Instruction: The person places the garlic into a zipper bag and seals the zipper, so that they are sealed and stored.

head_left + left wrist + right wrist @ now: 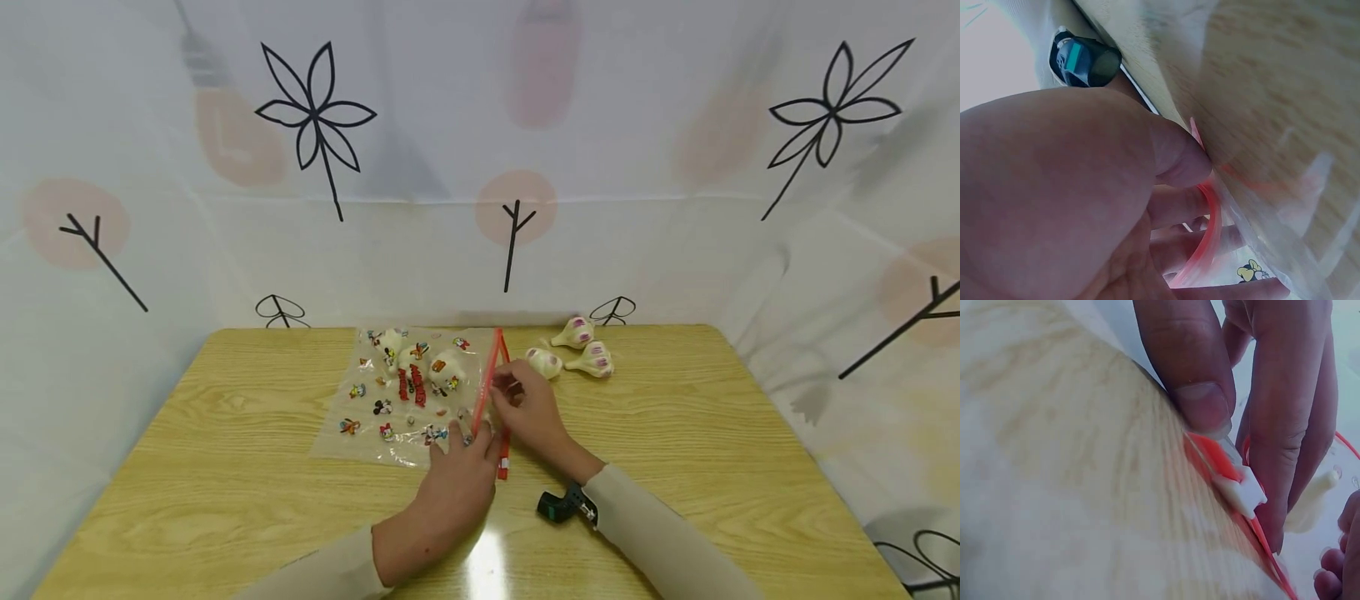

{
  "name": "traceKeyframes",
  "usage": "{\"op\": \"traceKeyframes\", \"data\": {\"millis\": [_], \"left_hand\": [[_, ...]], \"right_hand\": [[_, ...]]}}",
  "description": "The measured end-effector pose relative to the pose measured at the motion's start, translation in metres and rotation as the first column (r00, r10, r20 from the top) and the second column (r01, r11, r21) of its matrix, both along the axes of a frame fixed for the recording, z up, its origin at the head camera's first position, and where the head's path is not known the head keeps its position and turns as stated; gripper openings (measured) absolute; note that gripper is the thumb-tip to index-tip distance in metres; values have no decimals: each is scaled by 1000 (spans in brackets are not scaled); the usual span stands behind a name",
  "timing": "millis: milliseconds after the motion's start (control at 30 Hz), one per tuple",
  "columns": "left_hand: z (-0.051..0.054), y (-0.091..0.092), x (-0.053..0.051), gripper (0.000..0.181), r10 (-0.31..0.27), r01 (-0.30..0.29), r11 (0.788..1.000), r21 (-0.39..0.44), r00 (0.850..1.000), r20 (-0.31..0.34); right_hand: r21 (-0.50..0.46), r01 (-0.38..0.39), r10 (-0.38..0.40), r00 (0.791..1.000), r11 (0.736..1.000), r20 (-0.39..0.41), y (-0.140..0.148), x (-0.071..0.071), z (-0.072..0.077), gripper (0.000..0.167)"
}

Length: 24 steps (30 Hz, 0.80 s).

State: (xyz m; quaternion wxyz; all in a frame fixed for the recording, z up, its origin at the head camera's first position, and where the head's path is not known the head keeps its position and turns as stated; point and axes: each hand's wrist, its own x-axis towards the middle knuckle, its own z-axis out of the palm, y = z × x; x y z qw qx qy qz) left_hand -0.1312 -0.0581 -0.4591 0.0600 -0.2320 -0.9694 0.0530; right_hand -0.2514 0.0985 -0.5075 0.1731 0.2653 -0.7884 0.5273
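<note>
A clear zip bag (408, 417) with a red zip edge and printed cartoon figures lies flat on the table, its mouth facing right. Several white garlic bulbs (446, 371) show through its upper part. My left hand (457, 483) holds the near end of the mouth, thumb and fingers on either side of the red strip (1213, 225). At the middle of the mouth, my right hand (528, 408) pinches the red edge with curled fingers. In the right wrist view a white slider (1238, 494) sits on the red strip beside the right thumb.
Three loose garlic bulbs (576, 333) lie just right of the bag, beyond my right hand. The wooden table (225, 483) ends at a white patterned cloth (420, 250) at the back. A dark wrist device (558, 506) is strapped at the right sleeve.
</note>
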Motion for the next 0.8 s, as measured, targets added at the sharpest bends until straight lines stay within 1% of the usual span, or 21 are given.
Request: {"op": "traceKeyframes", "data": {"millis": [167,267,400,500,667,800], "left_hand": [[0,0,0,47,-2,2,1000,2,1000,13],[-1,0,0,47,-1,1,1000,0,1000,6],[-2,0,2,46,-6,5,1000,-15,998,-62],[-2,0,3,44,-9,7,1000,-19,995,-97],[-2,0,2,48,-8,7,1000,-9,997,-79],[-3,0,0,52,-10,9,1000,-12,998,-64]], "right_hand": [[-13,23,-23,1000,1000,-2,7,4,2,15],[-28,31,-32,999,999,-27,10,6,4,13],[-39,34,-37,996,999,-76,16,7,5,11],[-43,46,-50,995,998,-85,20,8,5,12],[-56,105,-109,992,993,-61,25,9,5,14],[-92,151,-159,983,984,-92,27,9,5,15]]}}
